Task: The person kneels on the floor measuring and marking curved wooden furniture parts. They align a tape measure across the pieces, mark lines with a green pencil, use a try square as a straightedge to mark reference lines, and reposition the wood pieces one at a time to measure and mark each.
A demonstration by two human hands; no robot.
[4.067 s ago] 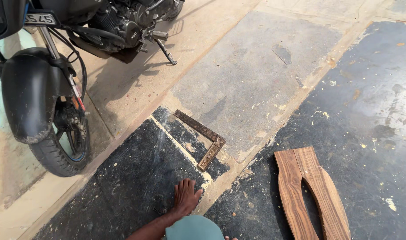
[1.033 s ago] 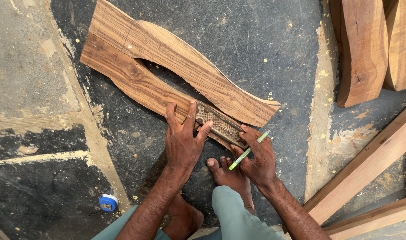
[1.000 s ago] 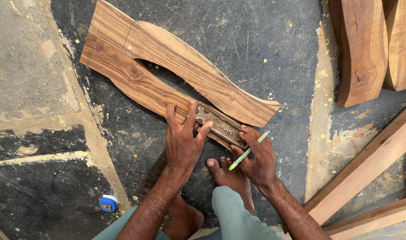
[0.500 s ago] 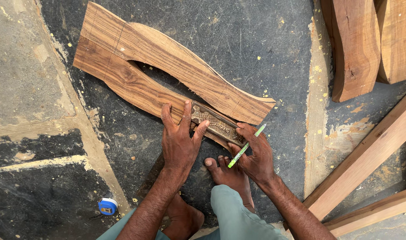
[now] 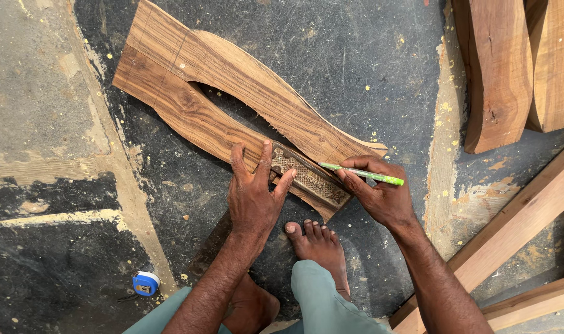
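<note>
Two curved brown wooden pieces (image 5: 232, 86) lie side by side on the dark floor, joined at both ends with a gap in the middle. A rusty metal try square (image 5: 306, 176) rests across their near end. My left hand (image 5: 254, 195) presses flat on the square's blade and the wood beside it, fingers spread. My right hand (image 5: 377, 188) grips a green pencil (image 5: 362, 174), its tip touching the far edge of the square on the wood. My bare foot (image 5: 319, 244) is planted on the floor just below the square.
A blue tape measure (image 5: 146, 283) lies on the floor at the lower left. Thick wooden blocks (image 5: 510, 68) sit at the upper right. Long timber battens (image 5: 517, 222) run diagonally along the right side. Sawdust specks cover the floor.
About four seconds ago I looked at a motorcycle and a square lying on the floor. In the last second the pencil has tilted flatter and its tip has come against the square.
</note>
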